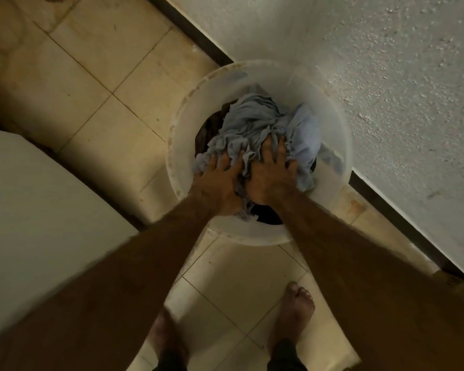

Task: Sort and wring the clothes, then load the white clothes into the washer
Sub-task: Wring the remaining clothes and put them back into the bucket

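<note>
A translucent white bucket (182, 145) stands on the tiled floor against the wall. It holds a crumpled pale grey-blue cloth (252, 121) on top of dark clothes (204, 129). Both arms reach down into the bucket. My left hand (220, 180) grips the cloth at its near left part, fingers dug into the folds. My right hand (272, 172) grips the same cloth just to the right, fingers spread and pressed into it. The hands almost touch each other.
A white appliance top (32, 210) fills the left side, close to the bucket. A rough white wall (386, 76) with a dark skirting strip runs behind and to the right. My bare feet (295, 311) stand on the beige tiles below the bucket.
</note>
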A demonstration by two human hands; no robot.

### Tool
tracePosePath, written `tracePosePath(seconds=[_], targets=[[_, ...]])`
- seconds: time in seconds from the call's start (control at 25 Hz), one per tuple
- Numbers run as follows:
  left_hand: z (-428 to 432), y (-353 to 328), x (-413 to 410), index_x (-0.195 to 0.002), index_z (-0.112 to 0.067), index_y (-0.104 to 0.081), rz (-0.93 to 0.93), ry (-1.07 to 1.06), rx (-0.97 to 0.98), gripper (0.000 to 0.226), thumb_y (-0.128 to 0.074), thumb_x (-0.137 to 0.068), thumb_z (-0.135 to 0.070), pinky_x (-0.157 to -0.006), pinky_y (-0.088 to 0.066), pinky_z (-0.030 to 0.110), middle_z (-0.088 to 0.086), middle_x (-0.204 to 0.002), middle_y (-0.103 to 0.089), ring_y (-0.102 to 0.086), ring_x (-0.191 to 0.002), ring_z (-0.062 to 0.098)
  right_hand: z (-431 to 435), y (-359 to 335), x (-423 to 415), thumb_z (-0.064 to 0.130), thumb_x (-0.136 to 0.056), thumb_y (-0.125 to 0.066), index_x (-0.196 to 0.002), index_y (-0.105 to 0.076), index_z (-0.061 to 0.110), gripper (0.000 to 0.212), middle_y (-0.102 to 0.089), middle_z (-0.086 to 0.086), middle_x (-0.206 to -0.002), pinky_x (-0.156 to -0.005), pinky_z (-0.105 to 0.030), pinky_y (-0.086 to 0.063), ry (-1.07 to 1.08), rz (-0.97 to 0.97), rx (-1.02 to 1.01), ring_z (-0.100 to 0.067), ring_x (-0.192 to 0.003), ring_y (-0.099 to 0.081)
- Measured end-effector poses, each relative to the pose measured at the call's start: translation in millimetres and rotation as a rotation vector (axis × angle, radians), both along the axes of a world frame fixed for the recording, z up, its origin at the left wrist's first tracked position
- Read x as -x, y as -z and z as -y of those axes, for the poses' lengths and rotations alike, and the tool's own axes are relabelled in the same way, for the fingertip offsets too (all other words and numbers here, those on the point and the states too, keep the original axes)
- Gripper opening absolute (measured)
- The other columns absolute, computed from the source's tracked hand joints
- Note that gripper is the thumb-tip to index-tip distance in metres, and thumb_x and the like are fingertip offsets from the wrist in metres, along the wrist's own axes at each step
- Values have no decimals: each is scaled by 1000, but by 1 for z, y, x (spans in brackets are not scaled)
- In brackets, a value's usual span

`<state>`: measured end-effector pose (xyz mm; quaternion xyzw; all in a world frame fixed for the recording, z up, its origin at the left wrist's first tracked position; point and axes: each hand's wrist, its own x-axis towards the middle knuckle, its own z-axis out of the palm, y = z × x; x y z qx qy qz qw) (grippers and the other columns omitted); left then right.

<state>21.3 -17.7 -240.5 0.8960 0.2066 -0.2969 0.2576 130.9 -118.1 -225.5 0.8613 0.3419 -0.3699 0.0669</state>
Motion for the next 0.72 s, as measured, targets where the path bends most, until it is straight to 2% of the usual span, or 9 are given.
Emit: tracePosePath(seconds=[0.12,0.28,0.44,0.56,0.64,0.72], targets=[[-8,24,-8,-159,-29,5,-98,12,50,128,-32,-47,-81,-122,-8,58,5,-168,3,6,-154,35,2,22,1,65,-96,-37,-158,14,35,85,24,-9,-166,-119,-65,-3,-38,-28,5,-41,-151,22],[-11,39,-19,-158,-31,8,-186,-45,90,115,-43,-61,-63,-124,-4,56,4,-168,8,10,-153,36,-6,39,2,64,-96,-40,-159,14,33,88,25,-13,-165,-119,-64,-4,-71,-3,-4,-42,-151,21],[-18,57,-25,-157,-30,13,-218,-51,88,112,-42,-64,-59,-124,-3,55,6,-167,13,11,-153,36,-12,61,3,62,-97,-41,-160,11,32,87,25,-13,-165,-119,-63,-4,-87,45,-15,-41,-152,20],[-14,53,-23,-158,-28,9,-215,-39,76,112,-47,-66,-58,-124,-3,54,8,-167,10,9,-153,37,-12,63,5,64,-96,-40,-159,13,34,88,26,-11,-165,-119,-61,-4,-92,51,-14,-39,-152,21],[-13,37,-18,-159,-26,0,-158,-37,50,106,-58,-75,-55,-124,-10,55,12,-167,0,-1,-153,39,-9,55,0,67,-95,-38,-158,15,35,89,27,-9,-165,-119,-62,-1,-85,13,-10,-37,-152,24],[-5,10,-6,-159,-26,-9,-72,-45,20,100,-64,-80,-53,-119,-26,55,13,-164,-16,-19,-150,38,2,43,-4,74,-91,-34,-159,12,36,91,23,-9,-166,-122,-61,1,-76,-27,-23,-38,-152,22]])
